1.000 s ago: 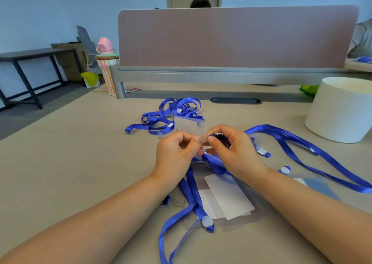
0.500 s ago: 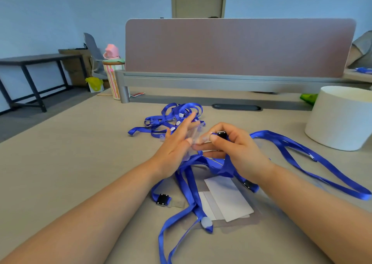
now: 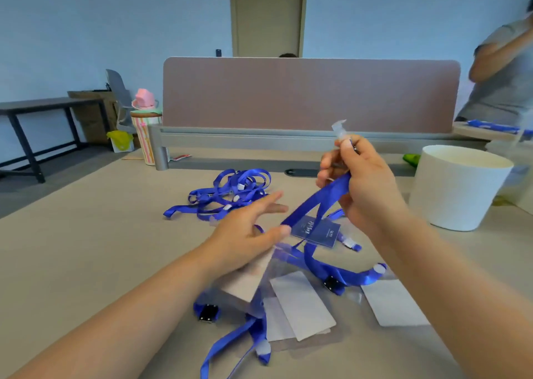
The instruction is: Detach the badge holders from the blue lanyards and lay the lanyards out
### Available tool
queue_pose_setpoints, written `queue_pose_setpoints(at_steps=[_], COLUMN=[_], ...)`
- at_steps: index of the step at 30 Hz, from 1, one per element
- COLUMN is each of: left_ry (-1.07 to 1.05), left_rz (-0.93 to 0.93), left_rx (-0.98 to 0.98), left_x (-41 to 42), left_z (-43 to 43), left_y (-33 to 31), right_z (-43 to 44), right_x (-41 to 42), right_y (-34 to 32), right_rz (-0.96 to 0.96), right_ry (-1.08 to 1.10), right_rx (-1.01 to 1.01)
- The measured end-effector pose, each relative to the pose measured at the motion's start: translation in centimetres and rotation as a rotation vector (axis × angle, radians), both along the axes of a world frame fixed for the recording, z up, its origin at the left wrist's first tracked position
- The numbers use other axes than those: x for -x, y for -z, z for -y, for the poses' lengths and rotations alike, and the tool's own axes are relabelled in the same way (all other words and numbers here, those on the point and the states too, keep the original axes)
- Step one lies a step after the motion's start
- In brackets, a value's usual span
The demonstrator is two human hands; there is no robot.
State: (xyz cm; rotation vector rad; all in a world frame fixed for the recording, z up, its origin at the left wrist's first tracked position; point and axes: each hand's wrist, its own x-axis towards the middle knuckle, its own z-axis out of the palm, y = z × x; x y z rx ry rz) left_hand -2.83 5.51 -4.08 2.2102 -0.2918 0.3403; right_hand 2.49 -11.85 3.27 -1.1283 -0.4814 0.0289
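Far left on the counter (image 3: 72, 248): bare surface, with a striped cup (image 3: 145, 136) at the back edge beside the divider (image 3: 311, 95).

Left of centre, a tangled pile (image 3: 227, 192) of blue lanyards lies flat, well apart from us.

Our left hand (image 3: 248, 234) hovers low over the near clutter, fingers spread, gripping nothing; the thumb tip sits against the lifted strap. Under and just past it: a clear holder (image 3: 253, 280), blurred, exact contact with the hand we cannot tell.

Near edge, centre: another lanyard (image 3: 239, 338) runs off toward us, black clip (image 3: 208, 313) beside it, white cards (image 3: 302, 303) lying overlapped.

Centre-right: our right hand (image 3: 360, 185) is raised, closed around the top of a lanyard strap (image 3: 320, 205), which hangs down in a loop to the counter. A clear plastic clip (image 3: 339, 129) sticks up above the fingertips. A dark blue card (image 3: 315, 231) lies behind the strap.

Right: one more white card (image 3: 395, 303) flat, then a white tub (image 3: 458, 185). Another person (image 3: 501, 69) stands at the far right.
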Motion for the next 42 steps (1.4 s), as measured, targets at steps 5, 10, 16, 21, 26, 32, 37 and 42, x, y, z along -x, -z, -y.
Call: queue_pose_setpoints(at_steps=[5,10,16,21,26,32,37,42], left_ry=[0.115,-0.112,0.107,0.1,0.133,0.056,-0.127,-0.178], left_rz=[-0.183,-0.116,-0.23,-0.125,-0.038,0.032,0.124,0.128], left_rx=[-0.145,-0.382,0.245,0.423,0.425,0.351,0.246,0.218], left_x=[-2.1,-3.6,-4.1,-4.9,-5.5,-7.1,-9.6,-11.1], left_z=[4.4,2.9,2.4,5.4,7.0,7.0,8.8,11.3], left_y=[-1.7,-4.9,-6.6,-7.9,-8.4,-7.2,-5.3,-5.0], right_z=[1.1,4.5,6.8,6.7,7.1,7.3,11.1,15.5], right_x=[-0.6,-3.5,-5.8,-5.1,-5.1,-5.2,-5.8,-9.3], right_y=[-1.2,-1.9,-0.7,-0.1,0.4,0.0,-0.9,-2.9], right_rz=[-0.085,-0.069,0.168,0.234,0.258,0.267,0.14,0.253], right_ry=[-0.015,0.222,0.395,0.022,-0.299,-0.025,0.254,0.699], right_rx=[-0.143,0.037,0.695,0.825,0.985,1.104,0.982,0.998])
